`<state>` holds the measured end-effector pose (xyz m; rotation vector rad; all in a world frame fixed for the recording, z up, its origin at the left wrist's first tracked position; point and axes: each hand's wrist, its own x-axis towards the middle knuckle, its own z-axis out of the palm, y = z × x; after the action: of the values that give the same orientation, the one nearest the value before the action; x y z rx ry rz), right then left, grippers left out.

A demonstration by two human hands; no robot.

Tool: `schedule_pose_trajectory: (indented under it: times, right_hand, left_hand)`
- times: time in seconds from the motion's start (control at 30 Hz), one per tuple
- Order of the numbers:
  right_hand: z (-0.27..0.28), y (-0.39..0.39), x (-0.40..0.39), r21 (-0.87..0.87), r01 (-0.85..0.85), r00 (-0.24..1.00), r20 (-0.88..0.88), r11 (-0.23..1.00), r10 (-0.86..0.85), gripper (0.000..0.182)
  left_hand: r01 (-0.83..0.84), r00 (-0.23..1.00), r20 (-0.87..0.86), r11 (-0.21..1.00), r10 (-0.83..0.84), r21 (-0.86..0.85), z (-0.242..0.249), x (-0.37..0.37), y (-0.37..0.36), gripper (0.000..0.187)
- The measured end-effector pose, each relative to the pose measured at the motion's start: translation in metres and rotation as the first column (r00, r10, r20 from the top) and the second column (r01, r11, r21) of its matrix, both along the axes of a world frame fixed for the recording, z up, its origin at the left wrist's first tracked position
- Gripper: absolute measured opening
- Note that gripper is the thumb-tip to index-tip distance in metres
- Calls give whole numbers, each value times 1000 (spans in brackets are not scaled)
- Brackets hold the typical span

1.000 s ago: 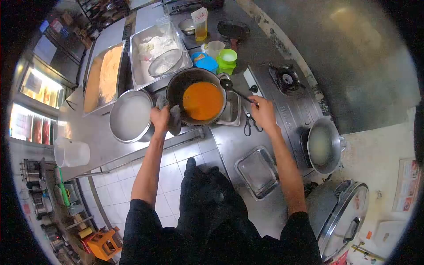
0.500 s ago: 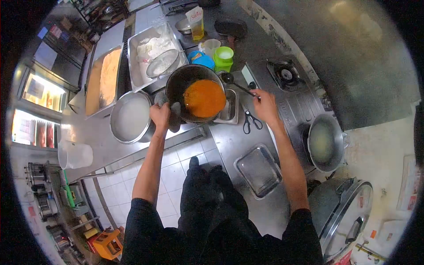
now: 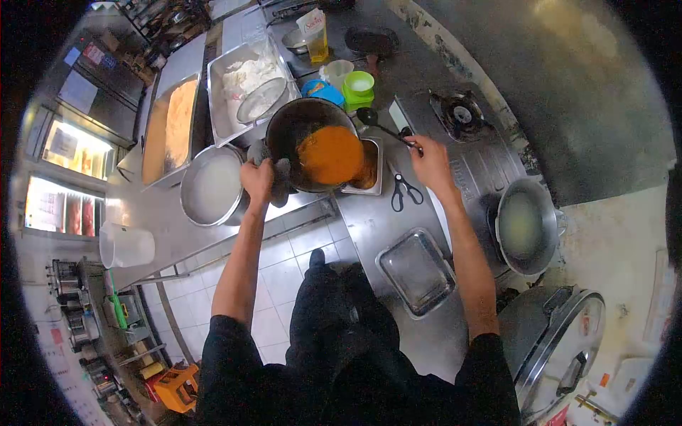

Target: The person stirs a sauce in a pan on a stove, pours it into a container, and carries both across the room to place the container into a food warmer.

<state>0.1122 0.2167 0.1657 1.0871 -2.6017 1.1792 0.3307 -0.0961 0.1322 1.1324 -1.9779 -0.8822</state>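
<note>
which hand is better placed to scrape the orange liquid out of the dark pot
Right, most likely: the right hand holds the black ladle, its head near the rim of the dark pot. The left hand seems busy steadying the pot through grey cloth.

Top (image 3: 398, 401) was black, plain-looking, short-sleeved. Left sleeve (image 3: 229, 348) and right sleeve (image 3: 486, 366) looked loose, ended near elbows. Forearms were bare; left hand (image 3: 257, 182) and right hand (image 3: 431, 167) ungloved. Lower garment (image 3: 334, 312) was black too, folds faint, seam with top indistinct. Shoe tip (image 3: 317, 258) looked dark, rounded.
</note>
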Motion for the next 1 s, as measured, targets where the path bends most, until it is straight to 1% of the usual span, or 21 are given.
schedule_pose_trajectory:
  times: [0.03,0.13,0.23,0.33,0.43,0.53,0.6,0.63,0.67,0.73,0.77,0.87,0.97,1.0]
  right_hand:
    - [0,0,0,-21,-3,1000,2,1000,3,25]
    - [11,2,4,24,8,997,74,1000,-10,26]
    - [11,4,2,-7,-27,999,18,1000,27,25]
    - [18,0,8,13,-46,998,31,999,46,23]
    - [-2,-16,9,-24,-62,998,-10,998,62,24]
    - [-16,-43,10,137,-121,985,-103,983,135,24]
    - [-32,-65,4,126,-125,963,-221,984,151,27]
    - [-26,-75,9,121,-126,948,-278,985,156,29]
    - [-19,-84,14,93,-93,976,-190,991,109,30]
    - [-30,-103,0,44,-114,945,-302,993,122,30]
    - [-38,-114,-8,20,-129,925,-357,992,127,30]
    - [-49,-118,-20,86,-145,909,-382,986,167,25]
    - [-74,-93,-24,171,-173,915,-337,970,222,25]
    - [-86,-85,-24,225,-115,923,-335,968,187,26]
  left_hand:
    - [9,1000,-21,1000,-9,22,2,0,1,37]
    - [-20,999,33,998,18,58,-6,-2,-6,38]
    - [-80,995,59,996,77,47,-13,-4,-9,38]
    - [-44,999,31,997,43,62,-5,-4,-4,40]
    - [-42,997,63,999,42,-2,9,-5,5,40]
    - [-65,993,104,997,60,44,-5,-10,-5,37]
    - [-32,997,65,998,29,53,-12,-9,-8,36]
    - [-15,999,46,998,12,57,-8,-9,-5,36]
    - [-15,999,45,997,12,75,-5,-9,-2,36]
    - [-22,999,43,994,17,110,18,-11,14,36]
    - [-21,999,40,997,18,74,16,-10,12,37]
    - [-15,999,32,1000,16,-23,3,-11,5,38]
    - [-45,997,71,999,44,9,4,-13,3,40]
    - [-54,996,66,999,54,0,5,-13,2,40]
